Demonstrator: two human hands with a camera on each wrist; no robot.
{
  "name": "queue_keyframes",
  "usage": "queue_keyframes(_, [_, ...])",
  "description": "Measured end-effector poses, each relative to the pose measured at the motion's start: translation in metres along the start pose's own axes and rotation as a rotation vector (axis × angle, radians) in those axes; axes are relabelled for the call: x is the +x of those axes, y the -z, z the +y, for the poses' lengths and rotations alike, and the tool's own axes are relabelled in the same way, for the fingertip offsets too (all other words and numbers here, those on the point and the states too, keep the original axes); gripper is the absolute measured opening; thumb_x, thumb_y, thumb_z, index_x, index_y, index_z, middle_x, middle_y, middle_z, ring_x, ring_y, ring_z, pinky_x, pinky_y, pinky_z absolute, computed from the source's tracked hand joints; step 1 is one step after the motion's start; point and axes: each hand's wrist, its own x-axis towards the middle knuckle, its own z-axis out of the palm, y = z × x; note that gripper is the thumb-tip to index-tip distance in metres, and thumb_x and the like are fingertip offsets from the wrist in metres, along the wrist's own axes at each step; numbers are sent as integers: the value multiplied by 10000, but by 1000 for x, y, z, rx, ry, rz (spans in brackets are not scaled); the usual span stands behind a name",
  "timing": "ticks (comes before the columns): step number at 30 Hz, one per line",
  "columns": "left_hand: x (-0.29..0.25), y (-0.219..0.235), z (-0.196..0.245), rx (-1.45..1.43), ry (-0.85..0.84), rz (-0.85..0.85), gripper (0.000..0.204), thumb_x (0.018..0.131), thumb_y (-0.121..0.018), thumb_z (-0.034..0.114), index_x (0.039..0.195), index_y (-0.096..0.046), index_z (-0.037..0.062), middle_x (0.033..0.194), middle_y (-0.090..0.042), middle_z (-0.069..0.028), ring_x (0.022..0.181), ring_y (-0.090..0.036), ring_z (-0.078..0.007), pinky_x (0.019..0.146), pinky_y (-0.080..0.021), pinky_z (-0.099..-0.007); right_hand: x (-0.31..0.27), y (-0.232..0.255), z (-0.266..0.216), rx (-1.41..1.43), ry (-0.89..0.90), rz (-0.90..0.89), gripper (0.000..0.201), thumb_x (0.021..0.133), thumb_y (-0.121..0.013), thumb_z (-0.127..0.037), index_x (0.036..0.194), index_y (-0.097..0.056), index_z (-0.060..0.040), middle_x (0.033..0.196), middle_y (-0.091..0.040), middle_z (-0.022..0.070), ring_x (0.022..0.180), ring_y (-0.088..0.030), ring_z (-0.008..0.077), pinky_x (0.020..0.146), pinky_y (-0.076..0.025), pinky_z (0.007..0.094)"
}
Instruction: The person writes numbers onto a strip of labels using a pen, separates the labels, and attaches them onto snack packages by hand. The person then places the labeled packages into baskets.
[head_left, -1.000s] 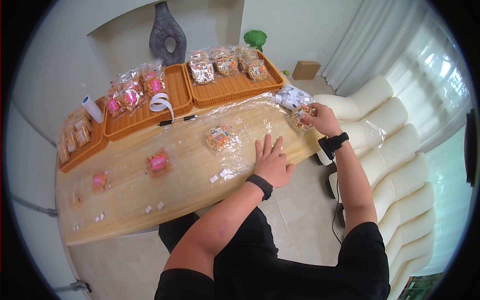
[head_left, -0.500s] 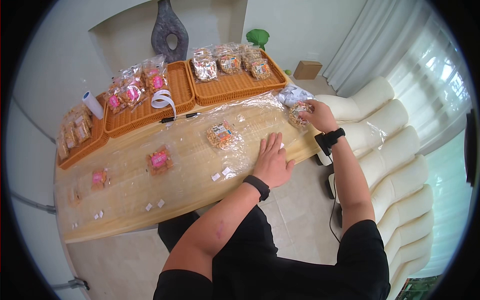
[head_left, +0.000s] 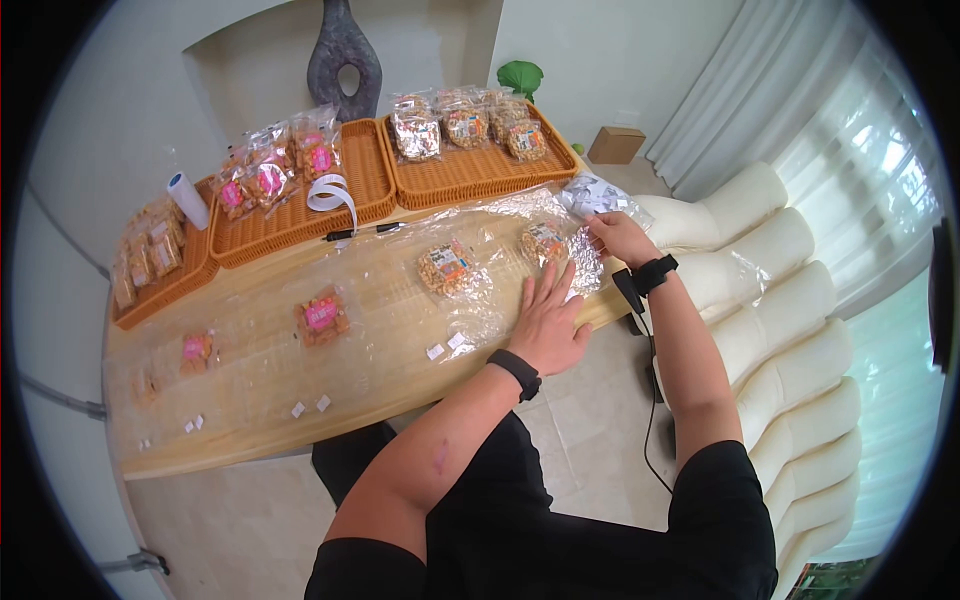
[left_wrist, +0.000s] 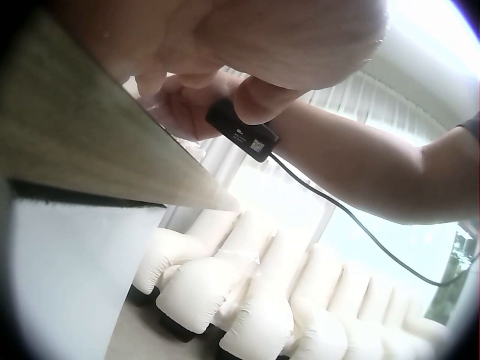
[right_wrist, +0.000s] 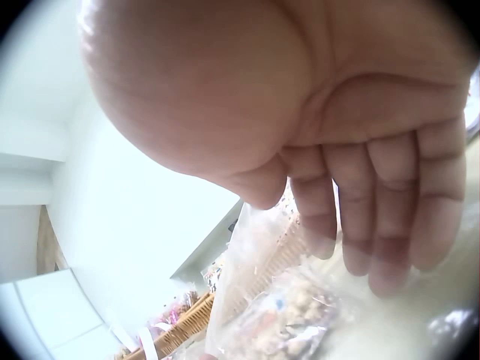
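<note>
My left hand (head_left: 548, 322) lies flat near the table's front edge, fingers straight, fingertips just below a bagged round nut snack (head_left: 545, 243). At the right end of the table, my right hand (head_left: 622, 238) pinches the edge of that snack's clear plastic bag (head_left: 588, 258) between thumb and fingers. In the right wrist view, the bag's film (right_wrist: 255, 240) rises to the thumb (right_wrist: 259, 187), with the other fingers extended. Left of it lies another bagged nut snack (head_left: 445, 267) with a printed label. Farther left are pink-labelled snack bags (head_left: 322, 316). The left wrist view shows little of the tabletop.
Wicker trays (head_left: 480, 180) along the back hold bagged snacks. A white label strip (head_left: 330, 195), black pen (head_left: 365, 231) and white roll (head_left: 188, 200) lie there. A grey-white packet (head_left: 593, 195) sits beyond my right hand. Small white stickers (head_left: 446, 345) dot the front. Cream chairs (head_left: 740, 270) stand right.
The right-hand nut snack has moved left onto the table beside the other one. My right hand has shifted from the snack to its bag's edge. The left hand stays in place.
</note>
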Motion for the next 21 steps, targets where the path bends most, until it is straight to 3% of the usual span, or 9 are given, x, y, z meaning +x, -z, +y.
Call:
queue_keyframes(3, [0,-1,1,13,0,8,399,896,-635,279,1116,-642,-54,1597,-267,-246,1501,-178,-431,1207,-128,-582,3,-1,4,-23,-19,37,361,999,-581,-321,949,-700,16,735,-656,45,609,-615,133,557,-519,284])
queue_keyframes(9, [-2,3,4,30,-43,71,401,878,-646,275,1089,-642,-65,1573,-292,-271,1497,-195,-419,1207,-138,-575,13,1,10,-169,89,-62,221,931,-656,-201,973,-702,11,699,-655,32,575,-609,122,539,-514,278])
queue_keyframes(14, [-18,10,17,107,-23,85,427,860,-656,282,1078,-636,-85,1545,-309,-299,1482,-216,-431,1200,-152,-577,11,2,7,2,-48,-115,220,936,-708,-236,874,-678,-27,687,-665,35,617,-658,115,543,-513,239])
queue_keyframes(18, [-30,12,14,193,84,40,466,870,-655,317,1085,-624,-96,1539,-309,-303,1457,-235,-466,1195,-163,-576,17,0,11,-20,-52,-213,285,929,-724,-302,845,-663,-37,648,-622,18,538,-577,98,497,-459,247])
queue_keyframes(21, [-38,12,11,250,87,-7,494,874,-658,346,1087,-621,-98,1533,-316,-304,1449,-243,-468,1192,-171,-574,8,-12,-8,-43,-77,-141,275,892,-743,-259,849,-667,1,618,-602,31,503,-533,106,459,-405,258])
